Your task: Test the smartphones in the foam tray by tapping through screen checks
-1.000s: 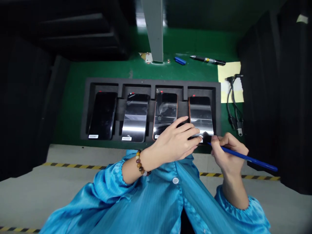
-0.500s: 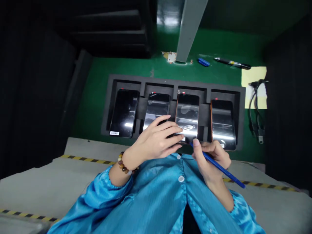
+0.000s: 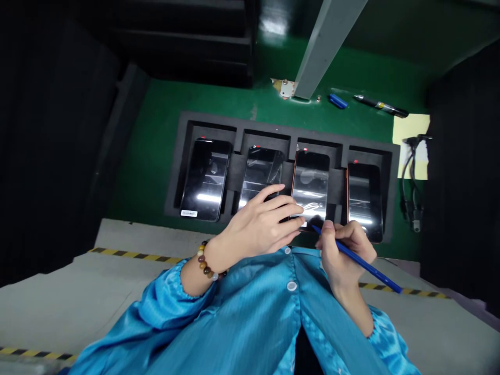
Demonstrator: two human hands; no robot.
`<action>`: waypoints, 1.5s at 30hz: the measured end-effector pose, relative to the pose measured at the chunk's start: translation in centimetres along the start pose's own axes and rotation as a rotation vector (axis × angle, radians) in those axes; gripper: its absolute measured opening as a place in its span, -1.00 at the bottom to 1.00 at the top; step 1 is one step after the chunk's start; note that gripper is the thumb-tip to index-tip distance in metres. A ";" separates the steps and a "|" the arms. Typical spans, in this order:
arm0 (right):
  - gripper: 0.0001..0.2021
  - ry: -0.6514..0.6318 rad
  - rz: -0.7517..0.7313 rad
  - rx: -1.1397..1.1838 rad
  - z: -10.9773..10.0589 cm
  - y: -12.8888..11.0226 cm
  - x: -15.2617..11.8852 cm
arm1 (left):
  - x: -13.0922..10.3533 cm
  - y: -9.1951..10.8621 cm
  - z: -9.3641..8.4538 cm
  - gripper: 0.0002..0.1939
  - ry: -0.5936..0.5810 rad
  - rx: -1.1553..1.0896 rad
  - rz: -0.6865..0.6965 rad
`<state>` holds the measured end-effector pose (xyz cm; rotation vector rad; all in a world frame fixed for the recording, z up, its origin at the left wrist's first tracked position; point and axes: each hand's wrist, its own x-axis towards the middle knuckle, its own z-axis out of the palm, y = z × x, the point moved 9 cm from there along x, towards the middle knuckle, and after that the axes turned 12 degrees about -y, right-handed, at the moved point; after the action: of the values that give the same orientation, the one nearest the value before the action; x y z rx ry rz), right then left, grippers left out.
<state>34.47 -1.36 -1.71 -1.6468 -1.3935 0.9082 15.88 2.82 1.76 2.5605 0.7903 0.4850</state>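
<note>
My left hand (image 3: 269, 219) is open, palm down with fingers stretched. It lies over the lower left part of a black phone (image 3: 312, 177) with an orange edge, covering part of that phone's white label. A blue pen (image 3: 363, 264) is pinched in my right hand (image 3: 346, 250), its tip at the lower end of the same phone. Whether the tip touches the screen I cannot tell. Left of it, another phone (image 3: 262, 169) is partly hidden by my left hand. All sit in a dark grey foam tray (image 3: 175, 156) with compartments.
More phones lie in the outer compartments: a black one (image 3: 207, 177) at the left, an orange-edged one (image 3: 364, 198) at the right. Beyond the tray are a blue pen cap (image 3: 338, 101), a black marker (image 3: 380, 106) and a grey post (image 3: 328, 47). A black cable (image 3: 409, 182) lies across yellow paper (image 3: 404, 125).
The whole view has shifted, so tray and hands appear farther right. The pen tip has moved slightly up toward the phone's screen, and the pen lies a little flatter. My left hand keeps its place.
</note>
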 end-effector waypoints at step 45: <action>-0.59 0.069 -0.204 0.005 0.6 -2.9 0.5 | -15.3 -11.9 -5.2 -0.49 0.515 -0.222 -0.986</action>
<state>32.74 -0.53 0.64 -1.4868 -1.4792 0.7298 -3.68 4.15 -2.58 1.5489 1.8763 0.8147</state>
